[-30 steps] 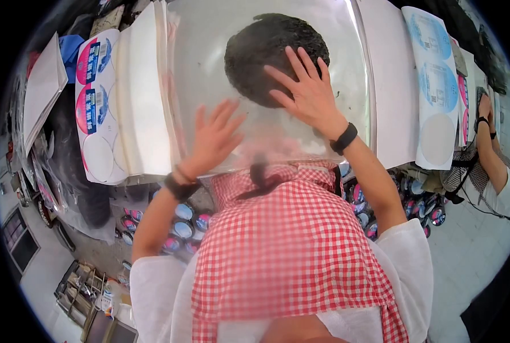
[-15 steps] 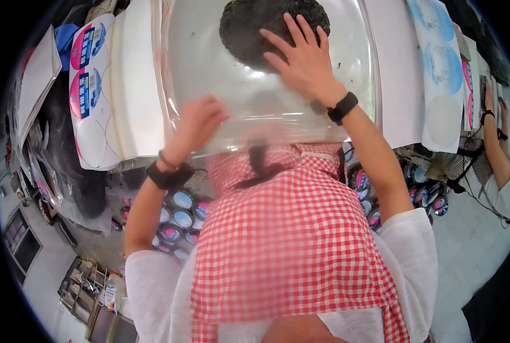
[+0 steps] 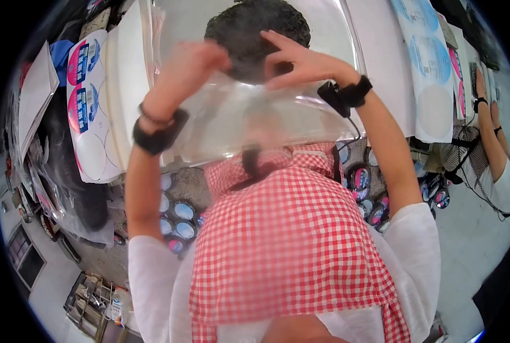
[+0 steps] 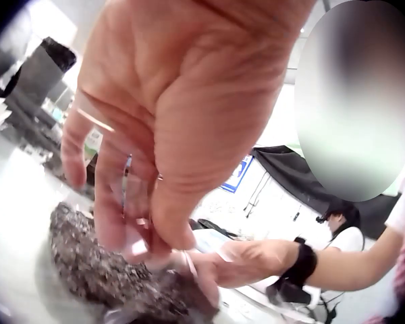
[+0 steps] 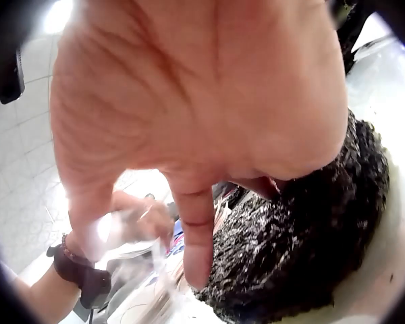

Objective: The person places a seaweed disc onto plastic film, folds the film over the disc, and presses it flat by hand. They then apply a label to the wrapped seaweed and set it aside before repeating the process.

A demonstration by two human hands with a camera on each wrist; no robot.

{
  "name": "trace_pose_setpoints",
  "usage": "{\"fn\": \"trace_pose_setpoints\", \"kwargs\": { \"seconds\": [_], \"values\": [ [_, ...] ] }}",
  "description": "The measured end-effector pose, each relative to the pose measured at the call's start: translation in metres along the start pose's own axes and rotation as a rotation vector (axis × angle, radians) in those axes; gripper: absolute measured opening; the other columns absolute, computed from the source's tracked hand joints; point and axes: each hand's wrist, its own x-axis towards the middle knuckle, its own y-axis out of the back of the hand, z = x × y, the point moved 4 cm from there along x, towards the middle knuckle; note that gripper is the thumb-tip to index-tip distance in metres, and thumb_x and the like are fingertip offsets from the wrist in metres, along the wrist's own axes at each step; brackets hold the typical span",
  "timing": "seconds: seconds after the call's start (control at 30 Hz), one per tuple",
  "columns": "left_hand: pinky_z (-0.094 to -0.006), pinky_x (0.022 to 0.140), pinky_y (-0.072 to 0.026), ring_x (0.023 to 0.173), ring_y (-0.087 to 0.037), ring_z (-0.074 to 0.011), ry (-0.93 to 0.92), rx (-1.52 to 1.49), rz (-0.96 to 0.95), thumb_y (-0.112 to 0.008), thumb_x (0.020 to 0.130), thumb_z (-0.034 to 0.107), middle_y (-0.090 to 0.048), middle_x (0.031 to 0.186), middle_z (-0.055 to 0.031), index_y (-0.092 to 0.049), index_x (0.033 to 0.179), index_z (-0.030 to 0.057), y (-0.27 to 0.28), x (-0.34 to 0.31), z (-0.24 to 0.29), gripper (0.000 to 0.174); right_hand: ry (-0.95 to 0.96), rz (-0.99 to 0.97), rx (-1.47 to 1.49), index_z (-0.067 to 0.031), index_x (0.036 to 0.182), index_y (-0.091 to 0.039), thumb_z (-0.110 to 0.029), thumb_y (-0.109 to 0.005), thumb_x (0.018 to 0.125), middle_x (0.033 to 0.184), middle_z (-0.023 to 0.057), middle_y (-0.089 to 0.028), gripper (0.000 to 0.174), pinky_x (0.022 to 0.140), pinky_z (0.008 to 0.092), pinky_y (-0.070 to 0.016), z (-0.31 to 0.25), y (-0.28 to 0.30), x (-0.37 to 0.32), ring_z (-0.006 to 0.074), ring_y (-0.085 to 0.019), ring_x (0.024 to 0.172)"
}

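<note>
In the head view, a dark, round clump [image 3: 246, 37] is lying near the top of the picture, with clear plastic [image 3: 318, 114] spreading in front of it toward the person. The left hand [image 3: 192, 71] is reaching in at the clump's left side, its fingers blurring and bending together. The right hand [image 3: 301, 64] is hovering at the clump's right side, its thumb and forefinger spreading wide and holding nothing. A black band is circling each wrist. A sheet with pink and blue labels [image 3: 86, 60] is lying to the left, and a sheet with pale blue circles [image 3: 429, 54] is lying to the right. The person is wearing a red checked apron [image 3: 283, 240]. At the far right, another person's arms [image 3: 486, 108] are showing.

In the left wrist view, the left thumb and fingertips are meeting in a narrow pinch on the clear plastic, which is glinting across the fingers. The clump is lying just below, with the right hand beyond.

In the right wrist view, the right thumb is standing well apart from a straight finger, and the clump is filling the space behind. Clear plastic is hanging below the left hand, which is blurring in the background.
</note>
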Motion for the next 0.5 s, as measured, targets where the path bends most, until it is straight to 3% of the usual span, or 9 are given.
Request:
{"fn": "trace_pose_setpoints", "kwargs": {
  "seconds": [0.07,0.13,0.2,0.23,0.33,0.37,0.4,0.47,0.5],
  "values": [
    [-0.04,0.081,-0.0468,0.093,-0.059,-0.0278,-0.06,0.505,0.518,-0.06,0.082,0.013,-0.062,0.1,-0.0075,-0.068,0.095,0.0157,0.012,0.023,0.027,0.016,-0.077,-0.147,0.083,-0.0064,0.082,-0.07,-0.031,-0.065,0.084,0.151,0.0229,-0.03,0.025,0.095,0.0374,-0.0442,0.0,0.015,0.003,0.0319,-0.051,0.123],
    [-0.0459,0.086,-0.0414,0.092,-0.053,-0.0302,0.128,0.274,0.649,-0.063,0.084,0.022,-0.057,0.105,-0.0107,-0.062,0.104,0.0078,-0.017,0.004,0.047,0.024,-0.192,-0.24,0.102,-0.0031,0.079,-0.068,-0.024,-0.064,0.083,0.149,0.0226,-0.035,0.022,0.083,0.0336,-0.0476,0.007,0.026,0.011,0.024,-0.057,0.11],
    [-0.05,0.093,-0.0374,0.106,-0.052,-0.0344,0.368,-0.197,0.521,-0.065,0.084,0.036,-0.055,0.117,-0.0182,-0.057,0.115,-0.0025,-0.056,0.006,0.058,0.051,-0.16,-0.308,0.077,-0.0005,0.085,-0.067,-0.022,-0.064,0.082,0.144,0.0226,-0.042,0.021,0.078,0.032,-0.0481,0.012,0.03,0.015,0.0207,-0.063,0.092],
    [-0.0502,0.098,-0.0337,0.116,-0.046,-0.037,0.358,-0.007,0.545,-0.065,0.083,0.044,-0.05,0.126,-0.0208,-0.053,0.122,-0.004,-0.068,0.012,0.063,0.063,-0.107,-0.321,0.094,0.0021,0.087,-0.064,-0.02,-0.062,0.084,0.138,0.0207,-0.049,0.023,0.075,0.0327,-0.0478,0.021,0.027,0.022,0.0196,-0.062,0.084],
    [-0.0502,0.108,-0.0248,0.135,-0.03,-0.0391,0.414,0.18,0.452,-0.054,0.09,0.046,-0.033,0.146,-0.0259,-0.044,0.136,-0.0052,-0.093,0.027,0.055,0.07,-0.227,-0.049,-0.213,-0.0007,0.075,-0.061,-0.018,-0.062,0.084,0.105,0.0207,-0.064,0.02,0.077,0.0387,-0.048,0.001,0.039,0.022,0.033,-0.056,0.111],
    [-0.0498,0.108,-0.0247,0.134,-0.031,-0.0385,0.432,0.186,0.457,-0.052,0.092,0.043,-0.034,0.145,-0.0252,-0.044,0.136,-0.0051,-0.097,0.031,0.051,0.066,-0.098,0.332,-0.544,-0.0032,0.084,-0.062,-0.017,-0.064,0.082,0.1,0.0159,-0.064,0.014,0.077,0.0389,-0.0495,-0.04,0.045,-0.001,0.0364,-0.058,0.102],
    [-0.0494,0.108,-0.0247,0.134,-0.032,-0.038,0.452,0.188,0.451,-0.05,0.093,0.039,-0.036,0.144,-0.0246,-0.044,0.136,-0.005,-0.097,0.032,0.05,0.061,0.117,0.656,-0.738,-0.0046,0.097,-0.062,-0.019,-0.068,0.08,0.11,0.014,-0.061,0.023,0.078,0.0383,-0.0506,-0.069,0.05,-0.017,0.0327,-0.06,0.1],
    [-0.0479,0.108,-0.0246,0.134,-0.032,-0.0362,0.492,0.148,0.427,-0.046,0.095,0.03,-0.036,0.144,-0.0224,-0.044,0.136,-0.0044,-0.093,0.032,0.054,0.054,-0.053,0.836,-0.454,-0.0029,0.112,-0.059,-0.029,-0.068,0.081,0.125,0.0141,-0.056,0.041,0.09,0.0404,-0.0467,-0.076,0.024,-0.054,0.031,-0.056,0.111],
    [-0.0478,0.108,-0.0247,0.134,-0.031,-0.0359,0.497,0.143,0.424,-0.046,0.095,0.03,-0.036,0.144,-0.0219,-0.044,0.136,-0.0042,-0.097,0.031,0.053,0.054,-0.209,0.824,-0.581,-0.0031,0.115,-0.059,-0.032,-0.067,0.081,0.129,0.0143,-0.054,0.045,0.094,0.0423,-0.0435,-0.063,0.007,-0.054,0.0303,-0.053,0.115]
  ]
}}
